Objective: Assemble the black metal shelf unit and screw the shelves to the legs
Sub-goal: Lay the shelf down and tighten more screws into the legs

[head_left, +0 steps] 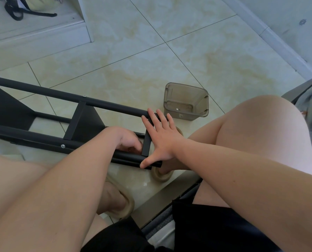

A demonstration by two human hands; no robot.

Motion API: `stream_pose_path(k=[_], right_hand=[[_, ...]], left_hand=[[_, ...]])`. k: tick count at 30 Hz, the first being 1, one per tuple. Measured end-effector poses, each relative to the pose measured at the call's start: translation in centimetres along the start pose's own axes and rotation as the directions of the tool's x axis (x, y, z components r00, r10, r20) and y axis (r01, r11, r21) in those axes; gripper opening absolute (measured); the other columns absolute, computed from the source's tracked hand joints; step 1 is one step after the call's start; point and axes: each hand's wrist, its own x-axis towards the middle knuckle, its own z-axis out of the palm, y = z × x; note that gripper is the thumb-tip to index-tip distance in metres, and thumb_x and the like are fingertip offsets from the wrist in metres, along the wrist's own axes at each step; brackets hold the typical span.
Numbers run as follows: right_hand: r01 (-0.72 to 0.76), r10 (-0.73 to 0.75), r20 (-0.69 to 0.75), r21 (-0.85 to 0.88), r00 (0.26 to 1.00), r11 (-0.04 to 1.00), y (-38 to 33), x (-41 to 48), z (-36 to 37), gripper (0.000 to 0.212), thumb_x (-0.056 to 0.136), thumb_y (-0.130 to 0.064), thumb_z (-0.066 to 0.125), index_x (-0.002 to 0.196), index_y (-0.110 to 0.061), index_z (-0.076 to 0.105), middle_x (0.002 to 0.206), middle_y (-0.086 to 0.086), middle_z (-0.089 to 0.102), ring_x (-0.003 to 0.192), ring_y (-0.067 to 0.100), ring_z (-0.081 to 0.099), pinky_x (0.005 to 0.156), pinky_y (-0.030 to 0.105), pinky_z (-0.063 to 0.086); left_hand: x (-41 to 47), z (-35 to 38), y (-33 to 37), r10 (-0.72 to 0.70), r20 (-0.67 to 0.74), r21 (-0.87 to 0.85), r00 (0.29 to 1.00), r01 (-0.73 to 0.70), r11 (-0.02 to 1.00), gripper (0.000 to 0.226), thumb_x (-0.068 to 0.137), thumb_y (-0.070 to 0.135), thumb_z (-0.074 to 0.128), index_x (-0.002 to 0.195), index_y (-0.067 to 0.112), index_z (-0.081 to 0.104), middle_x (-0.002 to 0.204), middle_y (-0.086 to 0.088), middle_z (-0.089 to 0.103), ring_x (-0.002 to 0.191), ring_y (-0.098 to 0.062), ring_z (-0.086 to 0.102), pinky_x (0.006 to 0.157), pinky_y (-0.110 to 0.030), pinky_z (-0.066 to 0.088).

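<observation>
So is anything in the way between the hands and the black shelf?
No, nothing visible. The right hand lies flat on the end of the shelf unit, and the left hand curls just inside its frame. The plastic box sits apart, farther off.

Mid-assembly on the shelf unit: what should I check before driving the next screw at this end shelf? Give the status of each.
1. Bracing: right hand lies flat, fingers spread, on the end shelf: ok.
2. Tool or screw ready: left hand is curled by the near leg; what it holds: cannot tell.
3. Middle shelf fixed: screw heads show on the near leg and the far leg: ok.
4. End shelf already screwed to the legs: cannot tell.
5. Parts supply: plastic tub stands upright on the floor, one small pale piece inside: ok.
</observation>
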Motion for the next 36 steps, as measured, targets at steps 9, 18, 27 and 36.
stream_pose_path(k=[9, 18, 27, 36], right_hand=[[-0.002, 0.002, 0.007, -0.006, 1.0, 1.0, -0.03, -0.11, -0.09, 0.157, 0.046, -0.104, 0.047, 0.157, -0.019, -0.024, 0.16, 0.008, -0.038, 0.147, 0.034, -0.035, 0.118, 0.054, -0.021], [-0.006, 0.006, 0.016, -0.008, 1.0, 1.0, -0.1, -0.1, -0.19, 0.158, 0.044, -0.105, 0.045, 0.157, -0.019, -0.023, 0.161, 0.008, -0.038, 0.148, 0.034, -0.035, 0.119, 0.055, -0.02], [-0.004, 0.004, 0.017, 0.001, 1.0, 1.0, -0.12, -0.2, -0.2, 0.157, 0.048, -0.102, 0.053, 0.158, -0.019, -0.023, 0.161, 0.008, -0.038, 0.147, 0.033, -0.036, 0.12, 0.056, -0.018], [-0.006, 0.006, 0.022, -0.007, 1.0, 1.0, -0.12, -0.19, -0.31, 0.157, 0.048, -0.102, 0.053, 0.157, -0.019, -0.024, 0.161, 0.009, -0.038, 0.147, 0.034, -0.036, 0.12, 0.056, -0.018]], left_hand=[[-0.04, -0.14, -0.2, -0.014, -0.004, -0.033, 1.0, 0.014, 0.999, 0.018, 0.09, 0.007, 0.06, 0.101, -0.001, 0.072, 0.092, -0.009, 0.071, 0.085, -0.02, 0.063, 0.088, -0.03, 0.045], [-0.13, -0.04, -0.03, 0.01, -0.017, -0.016, 1.0, -0.01, 1.0, 0.022, 0.09, 0.002, 0.058, 0.108, -0.004, 0.069, 0.088, -0.009, 0.068, 0.081, -0.02, 0.062, 0.083, -0.028, 0.048], [0.49, -0.12, -0.45, 0.005, -0.046, -0.007, 0.999, -0.005, 1.0, 0.011, 0.086, 0.009, 0.064, 0.087, 0.001, 0.071, 0.084, -0.01, 0.067, 0.075, -0.019, 0.061, 0.077, -0.028, 0.05], [0.47, -0.4, -0.42, 0.036, -0.016, -0.011, 0.999, -0.037, 0.999, 0.016, 0.086, 0.004, 0.061, 0.098, -0.001, 0.072, 0.084, -0.01, 0.068, 0.079, -0.022, 0.061, 0.081, -0.03, 0.048]])
